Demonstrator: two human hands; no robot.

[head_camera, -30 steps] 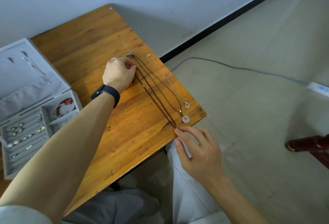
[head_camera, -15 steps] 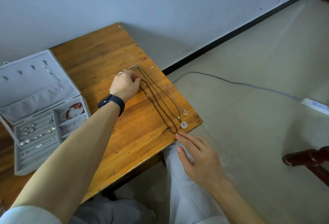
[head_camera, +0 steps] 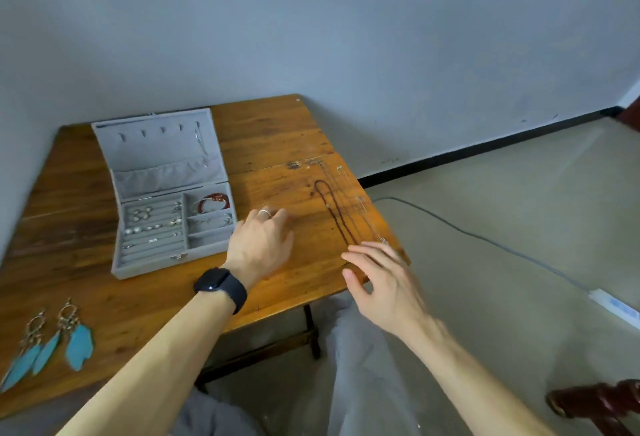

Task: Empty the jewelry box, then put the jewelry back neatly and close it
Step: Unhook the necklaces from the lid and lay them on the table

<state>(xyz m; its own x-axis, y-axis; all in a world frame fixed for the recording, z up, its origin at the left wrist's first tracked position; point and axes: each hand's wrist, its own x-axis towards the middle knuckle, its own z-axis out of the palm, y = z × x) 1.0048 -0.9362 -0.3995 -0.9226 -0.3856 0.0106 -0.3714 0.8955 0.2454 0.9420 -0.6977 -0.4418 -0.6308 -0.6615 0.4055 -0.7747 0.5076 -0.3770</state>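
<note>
Head view showed the grey velvet jewelry box [head_camera: 152, 266] lying open on the far left half of the worn wooden table [head_camera: 277, 138], its lid flat behind it. It was far from emptied: a red beaded bracelet [head_camera: 214, 201] sat in the top right compartment, small pearl studs [head_camera: 145, 219] lay across the ring rolls, and a thin chain [head_camera: 201, 139] hung from a lid hook.

A dark brown cord necklace [head_camera: 337, 214] and fine silver chains [head_camera: 363, 207] lay stretched out along the table's right edge. Their lower ends ran under the right hand [head_camera: 384, 280], which hovered over the near right corner with fingers straight and spread; whether it touched them could not be told.

The left hand [head_camera: 261, 245], fingers loosely bent and holding nothing visible, was just beside the box's right wall.

The main risk seemed to be at that corner. A careless sweep of the right hand could drag the necklaces over the edge to the floor. The silver chains barely showed against the wood, so they could easily be snagged and tangled with the cord.

A pair of turquoise feather earrings [head_camera: 65, 342] near the table's near left edge could likewise be brushed off by a forearm.
</note>
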